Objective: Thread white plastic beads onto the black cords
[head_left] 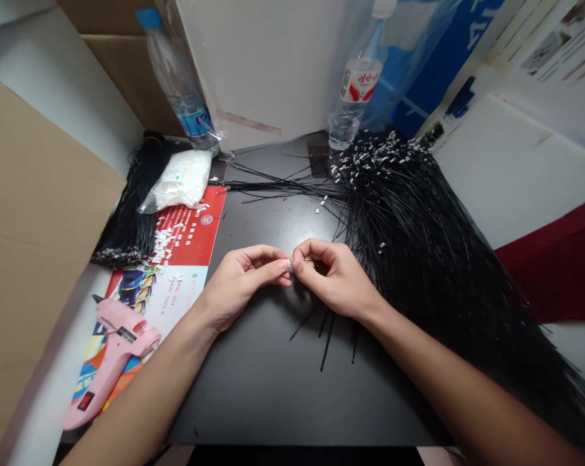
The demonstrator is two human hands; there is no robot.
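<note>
Above the middle of the dark table, both hands meet fingertip to fingertip. My left hand point(253, 275) is closed, pinching a small white connector point(289, 263) between thumb and forefinger. Thumb and forefinger of my right hand point(334, 275) pinch right beside it; a thin wire point(309, 261) shows in the loop of those fingers, mostly hidden. Just right of this hand spreads a large pile of black wires point(448, 272), many with white connectors on their far ends. Several loose wire ends poke out below my right wrist.
On the left, a leaflet point(178, 291) carries scattered white connectors point(165, 238), a bag of white pieces point(183, 178) and a pink glue gun point(115, 356). A black wire bundle point(132, 207) lies beside them. Two bottles point(178, 84) point(355, 81) stand behind. Cardboard point(40, 213) borders the left.
</note>
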